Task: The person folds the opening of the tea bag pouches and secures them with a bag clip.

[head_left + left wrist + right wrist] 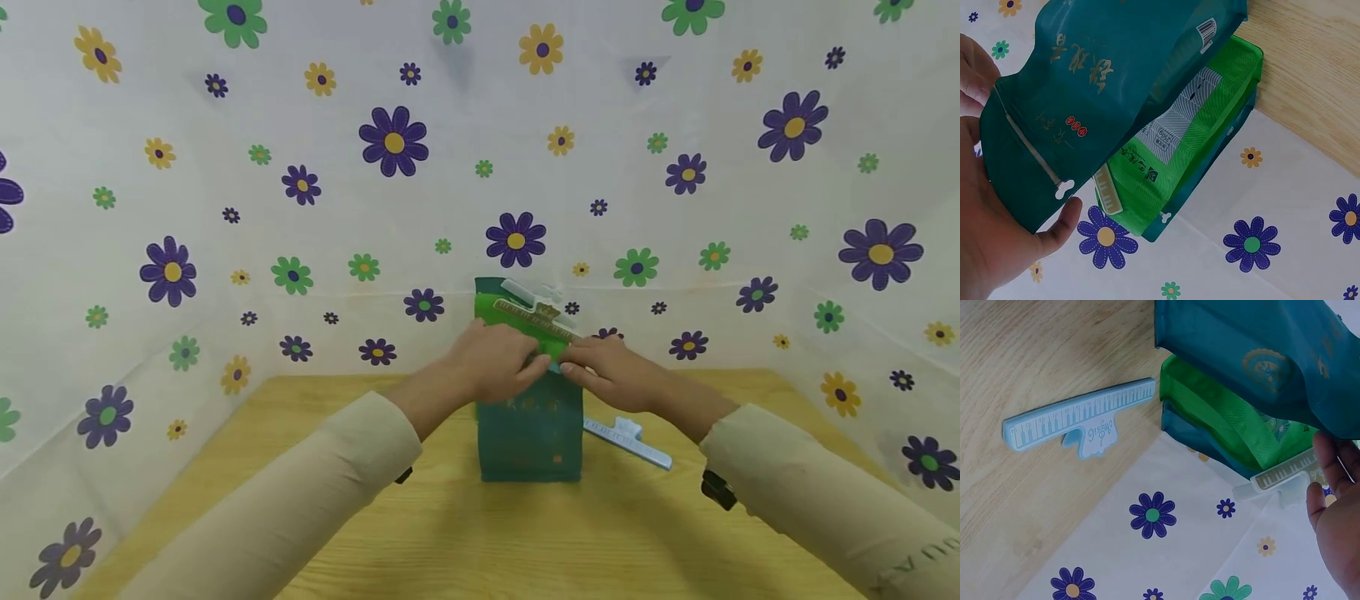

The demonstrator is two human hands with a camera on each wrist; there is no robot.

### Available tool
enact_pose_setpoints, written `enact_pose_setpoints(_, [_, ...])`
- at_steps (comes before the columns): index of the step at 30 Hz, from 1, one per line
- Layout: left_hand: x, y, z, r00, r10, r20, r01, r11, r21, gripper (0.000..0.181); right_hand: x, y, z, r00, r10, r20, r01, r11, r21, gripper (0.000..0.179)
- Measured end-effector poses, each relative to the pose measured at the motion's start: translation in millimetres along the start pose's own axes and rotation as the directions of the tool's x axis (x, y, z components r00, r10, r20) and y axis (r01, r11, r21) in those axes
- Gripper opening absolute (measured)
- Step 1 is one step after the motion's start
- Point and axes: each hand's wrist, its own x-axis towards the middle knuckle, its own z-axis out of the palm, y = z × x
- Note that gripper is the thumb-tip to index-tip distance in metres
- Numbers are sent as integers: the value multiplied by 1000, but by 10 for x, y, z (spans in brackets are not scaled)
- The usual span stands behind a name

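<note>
A teal tea bag (528,442) with gold lettering stands upright on the table. At its top left, my left hand (498,358) grips the edge; the left wrist view shows this hand (1004,231) around the bag's upper end. My right hand (618,371) pinches the top right corner, its fingertips partly hidden behind the bag in the right wrist view. Directly behind are a bright green bag (491,310) and another teal bag (489,285). A whitish clip (536,315) with a gold ruler-like strip sits slanted across the tops of these rear bags.
To the right of the bags, a light blue long clip (630,442) with piano-key markings lies on the wooden table (420,533). White cloth (337,225) with purple, green and yellow flowers hangs behind and along both sides.
</note>
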Motion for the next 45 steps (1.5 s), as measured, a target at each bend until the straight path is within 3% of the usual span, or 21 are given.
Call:
enact_pose_setpoints(4, [-7, 0, 2, 1000, 7, 5, -8, 999, 36, 42, 25, 0, 15, 1000, 4, 27, -5, 1000, 7, 33])
enact_pose_setpoints(13, [20, 21, -24, 999, 0, 49, -5, 995, 99, 30, 72, -3, 38, 1000, -22, -3, 22, 1000, 14, 21])
enact_pose_setpoints(18, [48, 23, -4, 999, -8, 51, 2, 994, 111, 27, 83, 23, 85, 1000, -1, -7, 1, 1000, 10, 23])
enact_pose_setpoints(26, [124, 48, 5, 999, -15, 37, 8, 985, 173, 28, 58, 119, 206, 997, 5, -72, -13, 993, -114, 27])
enact_pose_setpoints(29, [120, 9, 2, 999, -32, 26, 27, 984, 174, 29, 75, 134, 241, 996, -27, -85, 13, 987, -160, 28])
enact_pose_setpoints(33, [79, -70, 27, 998, -56, -4, 55, 980, 189, 33, 84, 128, 258, 997, -15, -70, 2, 983, -185, 27])
enact_pose_setpoints(40, [26, -108, 88, 998, 5, -58, 5, 987, 164, 32, 58, 121, 272, 997, 12, -73, -27, 977, -210, 24])
enact_pose_setpoints(45, [33, -109, 76, 998, 7, -67, 5, 983, 185, 30, 43, 139, 255, 995, -15, -99, -9, 973, -231, 26])
